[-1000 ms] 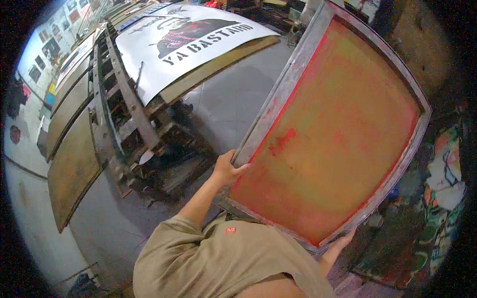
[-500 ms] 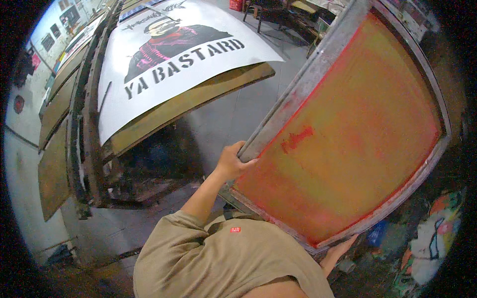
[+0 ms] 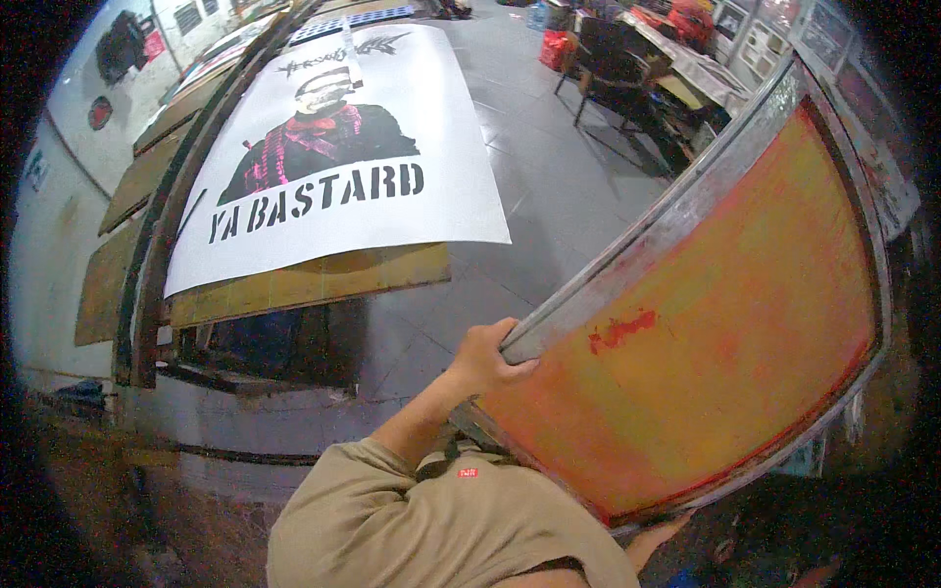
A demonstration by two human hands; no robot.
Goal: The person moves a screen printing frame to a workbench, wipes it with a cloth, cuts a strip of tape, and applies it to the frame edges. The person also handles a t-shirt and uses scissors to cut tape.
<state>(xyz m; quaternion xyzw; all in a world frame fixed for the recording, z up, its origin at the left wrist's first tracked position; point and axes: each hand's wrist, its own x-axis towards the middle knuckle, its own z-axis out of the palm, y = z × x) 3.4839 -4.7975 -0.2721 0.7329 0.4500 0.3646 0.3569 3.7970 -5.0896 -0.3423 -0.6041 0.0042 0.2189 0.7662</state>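
White poster (image 3: 333, 162) lies left of the framed screen (image 3: 720, 333).

the right hand (image 3: 670, 532) is mostly hidden beneath the framed screen (image 3: 720, 343), its fingertips out of sight. behind the screen's edge, the fingertips of the left hand (image 3: 487, 357) are lost too. the khaki shirt (image 3: 441, 519) runs off the bottom edge; marks on its red tag (image 3: 469, 472) are too small to tell. wall papers (image 3: 765, 47) are blurred.
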